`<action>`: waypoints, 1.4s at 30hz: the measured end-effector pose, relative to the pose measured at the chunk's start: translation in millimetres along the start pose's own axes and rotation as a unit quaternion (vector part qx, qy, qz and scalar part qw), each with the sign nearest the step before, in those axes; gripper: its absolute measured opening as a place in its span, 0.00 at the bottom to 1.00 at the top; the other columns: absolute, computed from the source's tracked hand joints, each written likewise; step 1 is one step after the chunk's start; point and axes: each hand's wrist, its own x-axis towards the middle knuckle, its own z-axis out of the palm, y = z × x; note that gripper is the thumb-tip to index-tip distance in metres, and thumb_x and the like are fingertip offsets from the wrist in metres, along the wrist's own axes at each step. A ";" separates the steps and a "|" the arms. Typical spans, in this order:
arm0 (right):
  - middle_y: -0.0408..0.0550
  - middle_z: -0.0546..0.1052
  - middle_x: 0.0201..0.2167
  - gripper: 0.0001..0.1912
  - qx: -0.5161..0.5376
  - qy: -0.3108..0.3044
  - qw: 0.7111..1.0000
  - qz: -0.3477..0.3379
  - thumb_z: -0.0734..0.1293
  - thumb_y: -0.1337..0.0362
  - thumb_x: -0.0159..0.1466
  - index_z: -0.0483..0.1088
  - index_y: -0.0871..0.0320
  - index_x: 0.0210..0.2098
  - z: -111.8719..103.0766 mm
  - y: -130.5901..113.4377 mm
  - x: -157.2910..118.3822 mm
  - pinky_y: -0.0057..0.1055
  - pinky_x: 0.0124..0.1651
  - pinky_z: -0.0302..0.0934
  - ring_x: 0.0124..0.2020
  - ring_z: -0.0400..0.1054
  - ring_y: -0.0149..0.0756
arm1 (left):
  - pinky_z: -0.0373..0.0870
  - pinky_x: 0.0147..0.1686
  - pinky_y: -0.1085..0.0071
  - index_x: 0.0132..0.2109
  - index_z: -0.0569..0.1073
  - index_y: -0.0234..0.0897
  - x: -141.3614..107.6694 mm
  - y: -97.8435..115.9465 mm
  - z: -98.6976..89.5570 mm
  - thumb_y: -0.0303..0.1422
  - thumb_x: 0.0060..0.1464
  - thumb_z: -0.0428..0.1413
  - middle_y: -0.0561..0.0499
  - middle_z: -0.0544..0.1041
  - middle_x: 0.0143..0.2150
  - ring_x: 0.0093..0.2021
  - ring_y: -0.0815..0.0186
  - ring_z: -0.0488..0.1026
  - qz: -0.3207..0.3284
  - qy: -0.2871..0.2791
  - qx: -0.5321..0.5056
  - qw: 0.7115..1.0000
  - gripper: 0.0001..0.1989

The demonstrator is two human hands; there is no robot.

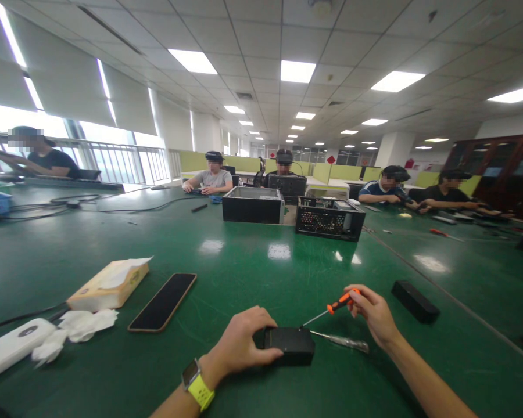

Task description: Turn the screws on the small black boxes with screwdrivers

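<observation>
My left hand (246, 342), with a yellow-banded watch on the wrist, grips the left end of a small black box (293, 346) on the green table. An orange and black screwdriver (342, 300) is held by its handle in my right hand (370, 310), its shaft slanting down to the left. The tip meets or hovers at the box's top back edge; which of the two cannot be told. Behind and right of the box lies a second screwdriver with a clear handle (350, 342), untouched. A similar black block (415, 301) rests further right.
On the left are a phone (163, 303), a tissue pack (110, 283), crumpled tissues (85, 325) and a white device (17, 347). Two black computer cases (253, 209) (330, 219) stand further back. Several people sit around the table's far side. A red screwdriver (439, 232) lies at the right.
</observation>
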 end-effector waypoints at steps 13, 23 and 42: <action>0.44 0.74 0.23 0.18 -0.047 -0.004 0.999 -0.028 0.71 0.52 0.60 0.77 0.60 0.40 -2.1 -5.1 -1.2 0.32 0.29 0.60 0.22 0.64 0.33 | 0.69 0.38 0.67 0.40 0.77 0.36 -0.4 0.4 -0.1 0.40 0.46 0.67 0.48 0.78 0.37 0.37 0.59 0.73 0.000 -0.004 -0.004 1.000 0.16; 0.48 0.79 0.37 0.12 -0.283 -0.183 0.930 -0.146 0.67 0.60 0.62 0.78 0.56 0.43 29.4 -112.7 9.5 0.31 0.35 0.63 0.35 0.71 0.38 | 0.69 0.37 0.68 0.39 0.78 0.36 0.2 -1.4 3.4 0.39 0.44 0.68 0.49 0.77 0.35 0.36 0.59 0.73 -0.005 0.005 0.006 1.000 0.16; 0.45 0.78 0.33 0.13 -0.400 -0.240 0.865 -0.182 0.68 0.63 0.62 0.75 0.56 0.46 54.9 -153.3 7.2 0.28 0.32 0.61 0.30 0.69 0.34 | 0.68 0.37 0.68 0.38 0.78 0.35 -0.3 1.0 3.0 0.39 0.45 0.67 0.48 0.77 0.34 0.36 0.59 0.73 -0.005 0.003 0.002 1.000 0.15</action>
